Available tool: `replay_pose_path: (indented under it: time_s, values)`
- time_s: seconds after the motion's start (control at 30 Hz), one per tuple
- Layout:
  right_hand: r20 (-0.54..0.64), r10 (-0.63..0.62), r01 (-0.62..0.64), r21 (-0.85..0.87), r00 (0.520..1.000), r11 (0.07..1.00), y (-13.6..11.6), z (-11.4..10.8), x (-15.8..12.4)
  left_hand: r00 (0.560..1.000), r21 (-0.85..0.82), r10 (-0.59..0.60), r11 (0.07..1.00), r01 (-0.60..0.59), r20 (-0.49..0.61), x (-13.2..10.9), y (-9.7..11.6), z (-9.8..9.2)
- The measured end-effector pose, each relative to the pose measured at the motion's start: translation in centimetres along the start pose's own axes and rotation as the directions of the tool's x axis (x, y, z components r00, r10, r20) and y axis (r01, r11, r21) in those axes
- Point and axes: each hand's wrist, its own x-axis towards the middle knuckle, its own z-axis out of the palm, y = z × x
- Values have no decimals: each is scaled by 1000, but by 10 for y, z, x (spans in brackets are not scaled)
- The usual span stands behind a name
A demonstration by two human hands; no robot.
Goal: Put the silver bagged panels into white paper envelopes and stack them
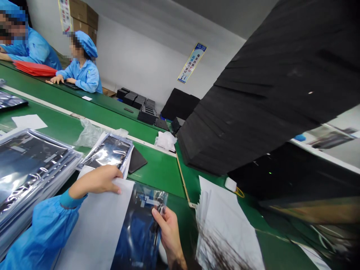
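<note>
**Left grip on paper, right grip on a foil bag**

At 9 o'clock, a stack of silver anti-static bags [28,176] lies on the green surface [157,174]. Beyond it, at 10 o'clock, a co-worker [83,73] sits in a blue gown and cap. The left grip [95,182] (blue sleeve, bare fingers) is pressed together on the top edge of a white sheet [95,225] at 8 o'clock. Just beside that sheet, at 6 o'clock, the right grip [168,232] pinches the upper edge of a shiny anti-static bag [137,232]. Loose white papers [225,225] sit at 5 o'clock, and a black foam sheet [267,86] looms at 2 o'clock.
</note>
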Motion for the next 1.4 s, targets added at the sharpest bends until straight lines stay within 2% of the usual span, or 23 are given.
replay_pose_path:
  time_s: [0.23, 0.43, 0.77, 0.97, 1.17, 1.27, 1.4]
  values:
    - [68, 18, -16, -29, 997, 999, -11, -3, -4, 998, -68, 12, 998, -17, -61, 4, 4, 8]
    - [85, 32, -29, -46, 996, 999, -15, -1, -5, 998, -94, 27, 995, -32, -51, 9, 7, 15]
    - [111, 31, -25, -52, 993, 998, -13, 2, -6, 998, -80, 29, 996, -33, -58, 12, 9, 19]
    - [98, 33, -28, -47, 995, 998, -9, 4, -6, 997, -13, 38, 999, -39, -70, 12, 18, 24]
    - [161, 68, -65, -24, 985, 998, -11, 6, -8, 995, 9, 76, 997, -75, -67, 14, 20, 32]
    - [114, 83, -84, 0, 990, 996, -3, 3, -8, 996, -55, 69, 996, -72, -56, 12, 15, 27]
    - [-29, 104, -103, 36, 994, 994, 11, -1, -8, 998, -39, 37, 998, -38, -45, 9, 12, 20]
